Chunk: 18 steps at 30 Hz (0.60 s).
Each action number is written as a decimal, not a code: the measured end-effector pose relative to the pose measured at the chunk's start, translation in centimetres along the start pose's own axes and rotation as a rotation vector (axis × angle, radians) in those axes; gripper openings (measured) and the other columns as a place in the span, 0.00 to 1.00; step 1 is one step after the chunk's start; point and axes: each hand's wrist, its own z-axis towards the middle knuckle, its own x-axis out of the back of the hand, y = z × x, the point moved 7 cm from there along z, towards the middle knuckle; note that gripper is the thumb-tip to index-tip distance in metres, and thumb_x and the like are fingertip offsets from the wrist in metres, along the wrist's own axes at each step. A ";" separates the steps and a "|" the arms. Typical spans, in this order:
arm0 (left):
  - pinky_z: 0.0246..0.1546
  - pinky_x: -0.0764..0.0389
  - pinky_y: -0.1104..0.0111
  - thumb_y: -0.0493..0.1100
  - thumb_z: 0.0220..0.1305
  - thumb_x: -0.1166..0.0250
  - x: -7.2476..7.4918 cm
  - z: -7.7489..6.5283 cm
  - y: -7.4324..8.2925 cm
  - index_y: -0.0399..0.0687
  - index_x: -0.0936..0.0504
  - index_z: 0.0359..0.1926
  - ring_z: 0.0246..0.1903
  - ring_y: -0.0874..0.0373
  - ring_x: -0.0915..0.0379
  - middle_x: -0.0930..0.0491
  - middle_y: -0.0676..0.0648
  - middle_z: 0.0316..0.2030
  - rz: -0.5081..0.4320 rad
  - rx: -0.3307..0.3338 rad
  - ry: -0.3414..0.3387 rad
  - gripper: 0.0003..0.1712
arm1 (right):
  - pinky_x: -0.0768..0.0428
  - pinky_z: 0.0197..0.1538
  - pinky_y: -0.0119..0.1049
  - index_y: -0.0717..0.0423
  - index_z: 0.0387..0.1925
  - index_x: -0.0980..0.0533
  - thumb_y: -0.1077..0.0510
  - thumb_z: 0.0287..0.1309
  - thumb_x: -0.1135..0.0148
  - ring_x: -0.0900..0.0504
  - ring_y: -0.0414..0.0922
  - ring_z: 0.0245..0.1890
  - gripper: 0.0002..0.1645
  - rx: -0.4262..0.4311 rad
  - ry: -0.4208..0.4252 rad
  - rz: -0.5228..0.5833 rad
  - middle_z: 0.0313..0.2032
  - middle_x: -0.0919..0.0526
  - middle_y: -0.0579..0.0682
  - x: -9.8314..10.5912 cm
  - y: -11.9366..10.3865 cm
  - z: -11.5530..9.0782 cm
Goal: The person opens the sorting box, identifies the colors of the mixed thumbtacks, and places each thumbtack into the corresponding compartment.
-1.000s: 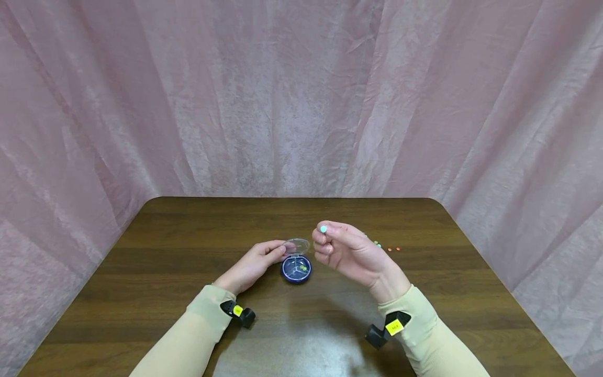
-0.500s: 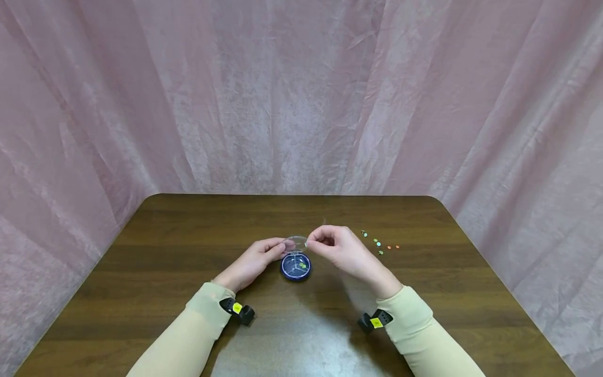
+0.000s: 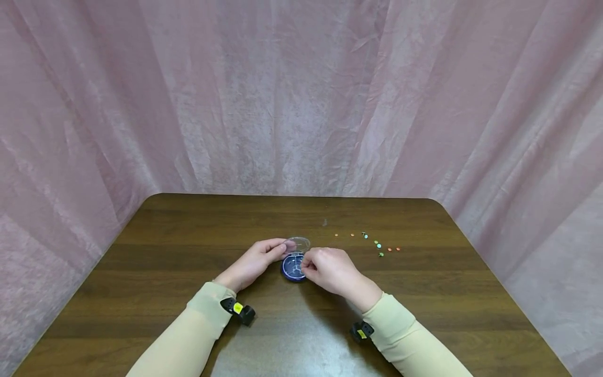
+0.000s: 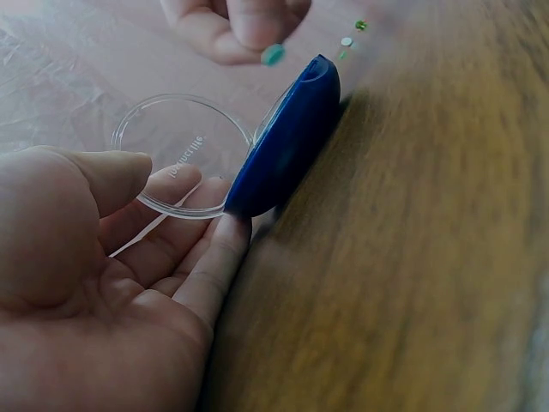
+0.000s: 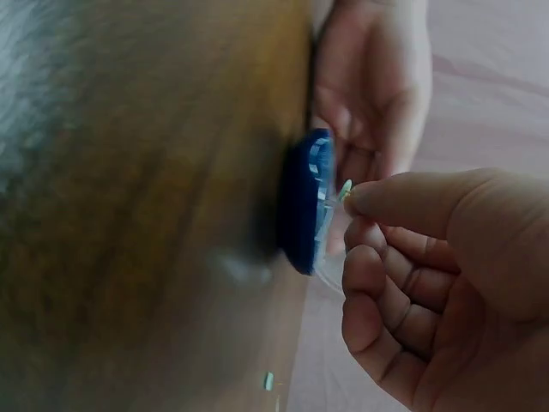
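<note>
A round blue pill case (image 3: 290, 271), split inside into compartments, lies on the table with its clear lid (image 4: 176, 129) raised. My left hand (image 3: 254, 262) holds that lid at its left side, thumb on one face and fingers behind. Small lettering shows on the plastic. Between thumb and fingertip of my right hand (image 3: 332, 269) is a mint-green pill (image 4: 273, 55), just over the open case. In the right wrist view the pill (image 5: 346, 190) is close to the case's rim. From the head, this hand covers the case's right side.
Several small pills lie scattered right of the case: orange ones (image 3: 389, 249), a pale teal one (image 3: 379, 245) and a green one (image 3: 381, 254) among them. The brown wooden table (image 3: 188, 225) ends at a pink curtain (image 3: 282, 104).
My right hand has turned palm-down and moved down and left with the pill, from beside the lid to over the case. The left hand has stayed at the lid.
</note>
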 end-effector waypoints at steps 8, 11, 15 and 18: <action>0.62 0.30 0.65 0.49 0.77 0.47 0.0 0.0 0.1 0.45 0.22 0.64 0.63 0.55 0.29 0.23 0.47 0.61 -0.005 0.015 0.003 0.22 | 0.24 0.26 0.36 0.40 0.24 0.19 0.54 0.53 0.31 0.23 0.36 0.24 0.06 0.048 0.038 -0.096 0.25 0.21 0.35 -0.9 -0.6 0.0; 0.62 0.30 0.66 0.50 0.77 0.47 0.0 0.0 0.1 0.46 0.22 0.63 0.63 0.55 0.29 0.22 0.48 0.60 -0.005 0.021 0.005 0.22 | 0.24 0.26 0.37 0.39 0.24 0.19 0.53 0.54 0.31 0.22 0.36 0.24 0.06 0.048 0.034 -0.094 0.25 0.21 0.34 -1.0 -0.5 0.0; 0.62 0.30 0.66 0.50 0.77 0.47 -0.1 0.1 0.0 0.47 0.21 0.63 0.63 0.56 0.29 0.22 0.49 0.60 -0.002 0.031 0.007 0.21 | 0.24 0.26 0.37 0.39 0.25 0.18 0.51 0.56 0.31 0.22 0.35 0.25 0.05 0.042 0.015 -0.091 0.25 0.21 0.34 -1.2 -0.3 0.0; 0.63 0.31 0.65 0.50 0.77 0.47 -0.2 0.1 -0.1 0.47 0.22 0.63 0.63 0.56 0.29 0.22 0.49 0.60 -0.002 0.032 0.007 0.21 | 0.24 0.27 0.36 0.39 0.26 0.17 0.50 0.56 0.32 0.22 0.35 0.26 0.04 0.037 0.002 -0.088 0.25 0.20 0.34 -1.3 -0.2 0.0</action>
